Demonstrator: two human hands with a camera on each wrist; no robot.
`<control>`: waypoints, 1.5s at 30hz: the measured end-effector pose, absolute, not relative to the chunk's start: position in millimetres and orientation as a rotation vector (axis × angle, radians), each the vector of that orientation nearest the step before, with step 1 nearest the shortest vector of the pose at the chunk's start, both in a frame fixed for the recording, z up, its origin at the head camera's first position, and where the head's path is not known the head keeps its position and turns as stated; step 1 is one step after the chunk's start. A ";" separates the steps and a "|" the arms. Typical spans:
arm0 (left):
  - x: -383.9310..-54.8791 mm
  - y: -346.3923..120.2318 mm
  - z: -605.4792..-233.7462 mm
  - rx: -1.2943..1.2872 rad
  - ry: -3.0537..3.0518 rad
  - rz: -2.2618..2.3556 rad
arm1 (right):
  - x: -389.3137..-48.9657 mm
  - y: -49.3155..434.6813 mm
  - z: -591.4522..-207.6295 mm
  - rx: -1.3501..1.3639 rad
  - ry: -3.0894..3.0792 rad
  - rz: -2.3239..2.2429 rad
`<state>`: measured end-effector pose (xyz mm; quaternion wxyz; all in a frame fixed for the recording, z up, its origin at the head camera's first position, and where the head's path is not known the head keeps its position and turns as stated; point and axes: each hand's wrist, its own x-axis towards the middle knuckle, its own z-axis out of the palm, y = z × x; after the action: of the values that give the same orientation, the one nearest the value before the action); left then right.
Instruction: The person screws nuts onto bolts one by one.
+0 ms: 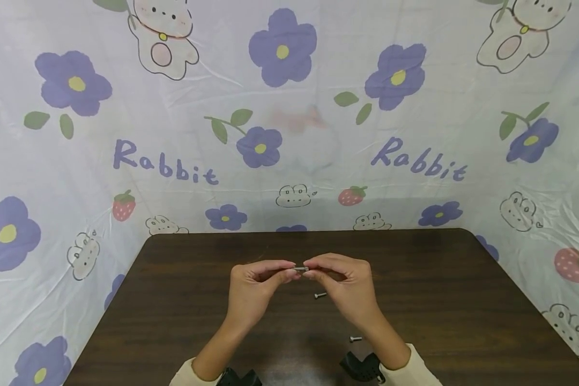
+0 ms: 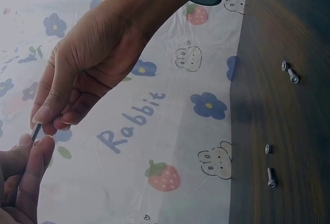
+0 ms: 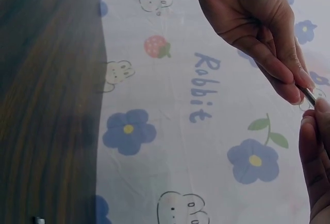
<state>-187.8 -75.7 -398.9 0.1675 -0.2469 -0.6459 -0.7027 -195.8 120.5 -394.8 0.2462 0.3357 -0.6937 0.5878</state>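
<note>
In the head view, both hands meet over the middle of the table. A small silver bolt (image 1: 301, 268) spans the gap between their fingertips, roughly level. My left hand (image 1: 253, 292) pinches its left end between thumb and fingers. My right hand (image 1: 349, 289) pinches the right end, where the bolt looks wider. The bolt's shank (image 2: 36, 131) also shows between the fingers in the left wrist view. Fingertips hide both its ends, so I cannot tell whether a nut is on it. Another bolt (image 1: 320, 295) lies on the table beside the right hand.
Nearer the front lies one more bolt (image 1: 355, 339). Small round silver pieces (image 2: 268, 148), perhaps nuts, lie beside the bolts on the dark wooden table (image 1: 183, 321). A patterned cloth (image 1: 289, 107) hangs behind and at the sides. Black wrist devices (image 1: 362, 367) are worn at the wrists.
</note>
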 end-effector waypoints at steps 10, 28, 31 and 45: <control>-186.7 -75.4 -398.6 -0.710 -1.813 -1.981 | -194.2 117.8 -395.5 0.837 -1.917 1.630; -189.9 -77.0 -399.8 -0.838 -1.745 -1.798 | -193.4 113.7 -400.9 0.808 -1.889 1.767; -189.5 -76.1 -399.3 -0.837 -1.736 -1.782 | -192.8 112.6 -400.3 0.800 -1.881 1.771; -188.5 -74.6 -400.4 -0.890 -1.721 -1.758 | -191.4 111.3 -400.4 0.775 -2.030 1.776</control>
<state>-188.5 -74.6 -400.4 0.2598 -0.3285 -0.6353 -0.6488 -191.4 111.3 -400.4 0.1667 0.2724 -0.7133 0.6239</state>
